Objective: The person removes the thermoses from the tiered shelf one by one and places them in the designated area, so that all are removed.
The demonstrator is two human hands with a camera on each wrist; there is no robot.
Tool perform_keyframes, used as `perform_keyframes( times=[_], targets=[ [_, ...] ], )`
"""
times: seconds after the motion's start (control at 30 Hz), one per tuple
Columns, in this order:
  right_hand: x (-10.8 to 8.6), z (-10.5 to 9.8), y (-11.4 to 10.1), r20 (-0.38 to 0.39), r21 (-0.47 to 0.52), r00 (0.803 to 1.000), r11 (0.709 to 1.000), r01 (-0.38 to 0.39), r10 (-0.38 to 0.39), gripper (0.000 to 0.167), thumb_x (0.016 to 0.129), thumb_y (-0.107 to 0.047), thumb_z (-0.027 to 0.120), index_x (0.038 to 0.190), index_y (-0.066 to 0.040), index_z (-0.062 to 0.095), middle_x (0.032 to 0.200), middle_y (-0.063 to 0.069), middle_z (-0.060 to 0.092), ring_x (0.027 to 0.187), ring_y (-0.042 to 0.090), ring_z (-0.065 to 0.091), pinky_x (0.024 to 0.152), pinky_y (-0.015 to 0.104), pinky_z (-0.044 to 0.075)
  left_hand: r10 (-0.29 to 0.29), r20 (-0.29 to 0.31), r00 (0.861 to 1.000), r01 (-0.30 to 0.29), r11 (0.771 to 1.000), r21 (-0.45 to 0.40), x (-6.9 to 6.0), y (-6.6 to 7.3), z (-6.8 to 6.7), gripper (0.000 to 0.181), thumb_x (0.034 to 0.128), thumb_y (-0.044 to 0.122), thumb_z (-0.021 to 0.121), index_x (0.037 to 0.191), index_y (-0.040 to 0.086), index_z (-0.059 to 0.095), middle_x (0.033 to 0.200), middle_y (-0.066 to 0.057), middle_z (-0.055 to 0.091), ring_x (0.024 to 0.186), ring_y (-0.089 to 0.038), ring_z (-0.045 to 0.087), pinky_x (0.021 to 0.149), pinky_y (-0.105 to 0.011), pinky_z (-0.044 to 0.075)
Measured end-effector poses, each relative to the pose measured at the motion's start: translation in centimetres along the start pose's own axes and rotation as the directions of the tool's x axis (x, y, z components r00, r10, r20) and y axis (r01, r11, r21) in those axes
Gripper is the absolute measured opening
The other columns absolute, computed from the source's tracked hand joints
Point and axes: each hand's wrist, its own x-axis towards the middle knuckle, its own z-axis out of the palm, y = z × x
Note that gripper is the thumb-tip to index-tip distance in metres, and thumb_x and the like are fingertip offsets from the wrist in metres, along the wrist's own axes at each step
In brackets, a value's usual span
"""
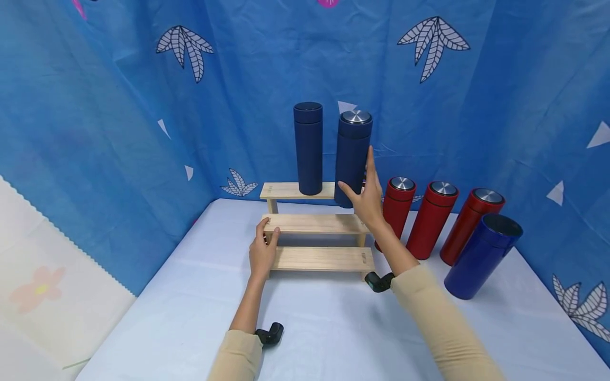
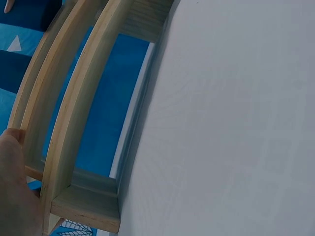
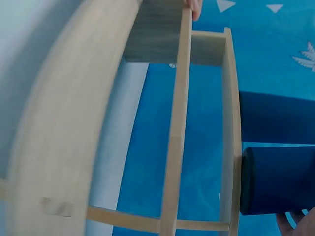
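Observation:
A three-tier wooden rack (image 1: 319, 223) stands at the middle of the table. The left hand (image 1: 262, 254) grips the left end of its middle tier; in the left wrist view that hand (image 2: 17, 187) shows at the lower left. On the top tier stands a dark blue bottle (image 1: 308, 151), upright. The right hand (image 1: 366, 197) holds a second dark blue bottle (image 1: 351, 159) with a silver lid top, at the top tier's right part. In the right wrist view this bottle's base (image 3: 248, 181) is close against the top board; whether it bears on it I cannot tell.
Right of the rack stand three red bottles (image 1: 434, 219) with silver lid tops. A glossy blue bottle (image 1: 482, 256) stands nearer the front right. Blue patterned cloth (image 1: 267, 63) hangs behind the white-covered table (image 1: 190, 296).

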Motion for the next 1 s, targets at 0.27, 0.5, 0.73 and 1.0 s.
perform_keyframes(
  times=[0.27,0.5,0.73,1.0],
  targets=[
    [-4.4,-2.5,-0.8,-0.049,0.007,0.997,0.998,0.067,-0.067,0.097,0.079,-0.012,0.074,0.149,-0.023,0.008,0.136,0.017,0.040,0.118,0.030,0.045,0.089,0.049,0.042,-0.010,0.008,1.000,0.010,1.000,-0.001,-0.1,-0.2,-0.1,0.057,0.0906,0.054,0.046,0.139,0.026,0.037,0.111,-0.019,0.060,0.088,-0.030,0.059,0.072,-0.044,0.046],
    [-7.9,-5.9,-2.6,-0.071,-0.010,0.993,0.996,0.090,-0.090,0.099,0.073,0.006,0.074,0.146,-0.005,0.009,0.128,0.024,0.045,0.113,0.037,0.049,0.090,0.041,0.044,-0.016,0.018,1.000,0.016,1.000,-0.005,0.0,-0.3,-0.1,0.058,0.0899,0.056,0.046,0.139,0.027,0.037,0.109,-0.018,0.060,0.088,-0.029,0.058,0.072,-0.043,0.046],
    [-10.8,-9.2,-0.3,-0.099,-0.093,0.994,0.995,0.024,-0.034,0.103,0.073,0.003,0.075,0.148,-0.010,0.006,0.131,0.017,0.046,0.113,0.033,0.051,0.091,0.018,0.039,-0.021,0.016,1.000,0.022,1.000,-0.012,0.2,-0.2,-0.1,0.057,0.0898,0.056,0.046,0.139,0.028,0.038,0.106,-0.017,0.061,0.085,-0.028,0.058,0.071,-0.042,0.047],
    [-14.0,-12.7,2.3,-0.175,-0.172,0.980,0.977,-0.129,0.099,0.107,0.069,0.001,0.079,0.149,-0.016,0.009,0.127,0.020,0.047,0.111,0.027,0.051,0.088,0.012,0.036,-0.033,0.023,0.999,0.034,0.999,-0.019,0.1,0.0,-0.3,0.057,0.0897,0.056,0.046,0.139,0.028,0.038,0.114,-0.018,0.059,0.095,-0.031,0.059,0.076,-0.046,0.047]
  ],
)
